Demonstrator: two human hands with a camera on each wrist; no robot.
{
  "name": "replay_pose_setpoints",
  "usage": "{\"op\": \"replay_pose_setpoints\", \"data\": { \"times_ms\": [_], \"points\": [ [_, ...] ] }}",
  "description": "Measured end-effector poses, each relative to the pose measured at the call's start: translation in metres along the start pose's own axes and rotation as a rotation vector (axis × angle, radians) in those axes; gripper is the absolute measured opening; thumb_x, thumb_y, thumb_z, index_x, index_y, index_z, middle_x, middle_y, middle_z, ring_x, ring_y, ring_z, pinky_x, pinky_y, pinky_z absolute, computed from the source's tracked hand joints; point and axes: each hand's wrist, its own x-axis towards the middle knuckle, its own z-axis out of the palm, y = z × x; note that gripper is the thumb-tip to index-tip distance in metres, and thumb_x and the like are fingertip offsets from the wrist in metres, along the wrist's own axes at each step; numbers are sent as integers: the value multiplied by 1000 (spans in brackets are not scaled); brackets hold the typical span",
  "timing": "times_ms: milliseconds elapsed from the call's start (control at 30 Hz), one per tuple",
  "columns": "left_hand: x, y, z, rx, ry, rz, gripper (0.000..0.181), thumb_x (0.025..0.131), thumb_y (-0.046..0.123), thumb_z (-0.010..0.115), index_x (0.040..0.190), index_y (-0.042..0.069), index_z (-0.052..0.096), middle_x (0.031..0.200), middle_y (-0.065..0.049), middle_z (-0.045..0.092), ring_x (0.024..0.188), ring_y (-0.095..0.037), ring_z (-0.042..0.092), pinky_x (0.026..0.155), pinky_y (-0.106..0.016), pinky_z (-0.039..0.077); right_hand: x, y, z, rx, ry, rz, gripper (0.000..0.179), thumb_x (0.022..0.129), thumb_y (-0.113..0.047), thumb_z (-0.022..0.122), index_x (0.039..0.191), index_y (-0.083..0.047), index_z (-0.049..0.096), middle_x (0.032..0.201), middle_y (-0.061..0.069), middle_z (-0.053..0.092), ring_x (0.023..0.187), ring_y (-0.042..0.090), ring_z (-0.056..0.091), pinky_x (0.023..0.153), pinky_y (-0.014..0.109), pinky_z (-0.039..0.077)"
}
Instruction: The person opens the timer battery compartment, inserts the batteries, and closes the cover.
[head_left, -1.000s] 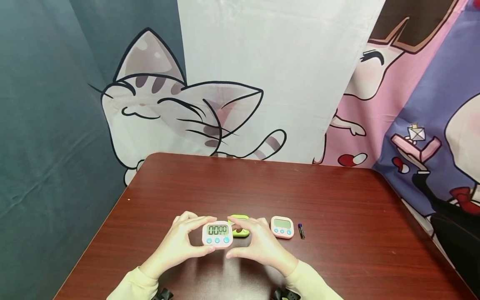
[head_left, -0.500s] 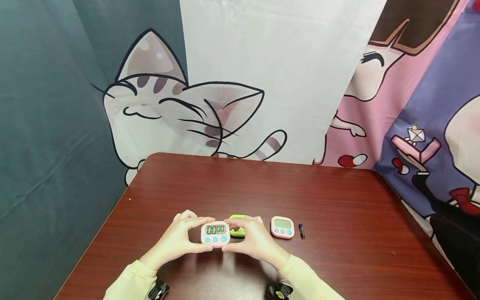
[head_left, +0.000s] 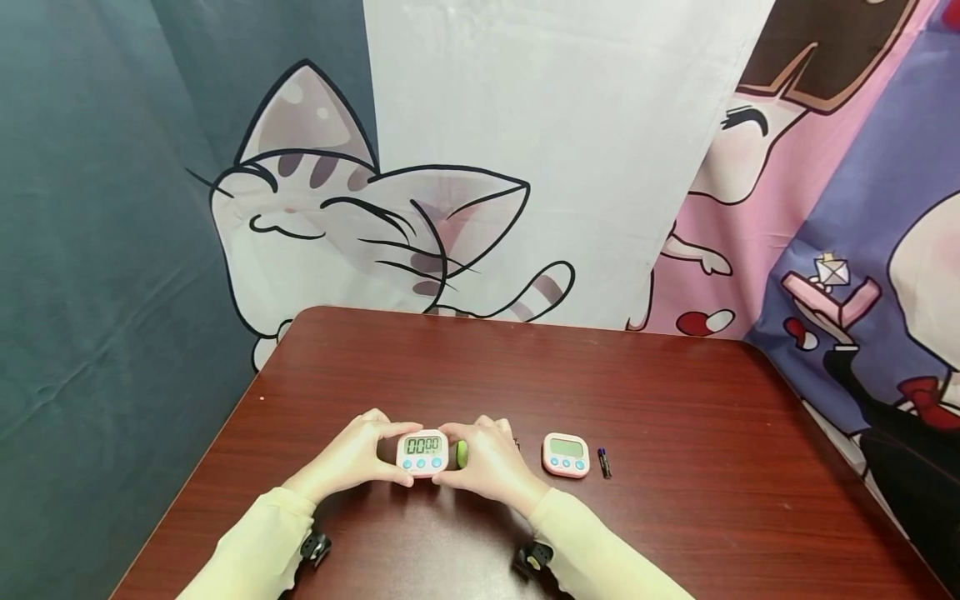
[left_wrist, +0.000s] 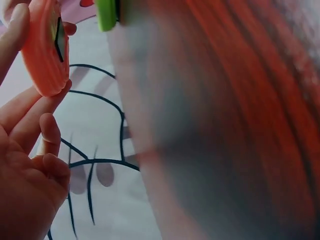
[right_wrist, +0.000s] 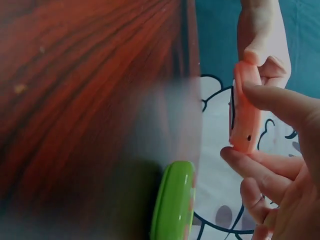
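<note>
A white digital timer (head_left: 422,454) with a pink edge, three blue buttons and "00 00" on its display is held up between both hands. My left hand (head_left: 356,452) pinches its left side, thumb below and forefinger above in the head view. My right hand (head_left: 487,462) pinches the opposite side the same way. In the right wrist view the timer (right_wrist: 246,107) shows edge-on, its pink rim between thumb and fingers. A green timer (head_left: 462,454) lies behind my right hand, mostly hidden by it in the head view; its green edge (right_wrist: 173,202) shows in the right wrist view.
A second pink-edged white timer (head_left: 566,455), its display blank, lies on the brown wooden table (head_left: 525,358) right of my right hand. Beside it is a small dark cylinder (head_left: 603,463) with a blue end. A curtain with a printed cat (head_left: 315,217) hangs behind the table.
The held timer has moved slightly left and farther from me. My right hand has come left from just beside the timer to grip its right side, covering more of the green timer.
</note>
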Motion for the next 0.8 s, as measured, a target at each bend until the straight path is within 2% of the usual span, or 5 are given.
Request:
{"op": "replay_pose_setpoints", "data": {
  "times_ms": [200, 367, 500, 700, 800],
  "points": [
    [5, -10, -1, 48, -47, -25, 70, 62, 44, 85, 123, 16, 65, 86, 5, 52, 81, -12, 43, 69, -27, 38, 11, -2, 12, -56, -32, 28, 43, 63, -44, 84, 98, -27, 66, 80, -20, 65, 73, 6, 43, 73, 32, 28],
    [14, -14, -1, 137, -69, -28, 70, 62, 45, 85, 122, 16, 66, 86, 6, 52, 81, -11, 42, 69, -27, 37, 18, -2, 17, -149, -41, 30, 43, 64, -47, 83, 96, -24, 64, 76, -16, 63, 71, 9, 41, 71, 32, 27],
    [20, -14, 1, 200, -75, -15, 69, 61, 45, 85, 121, 16, 67, 83, 5, 51, 79, -11, 41, 69, -28, 37, 21, 0, 19, -207, -38, 20, 44, 64, -48, 82, 94, -22, 64, 74, -14, 63, 70, 11, 40, 70, 32, 28],
    [21, -18, 3, 234, -58, 8, 67, 59, 43, 86, 117, 14, 69, 83, 4, 53, 78, -11, 42, 71, -30, 37, 25, -2, 24, -315, -43, -8, 42, 63, -52, 80, 84, -22, 60, 74, -11, 63, 71, 12, 44, 71, 34, 30],
    [22, -20, 4, 246, -61, 0, 67, 59, 42, 87, 117, 14, 69, 83, 3, 55, 78, -12, 43, 71, -31, 38, 28, -2, 27, -350, -51, -12, 43, 64, -53, 79, 84, -21, 60, 75, -9, 64, 71, 13, 45, 71, 34, 30]
  ]
}}
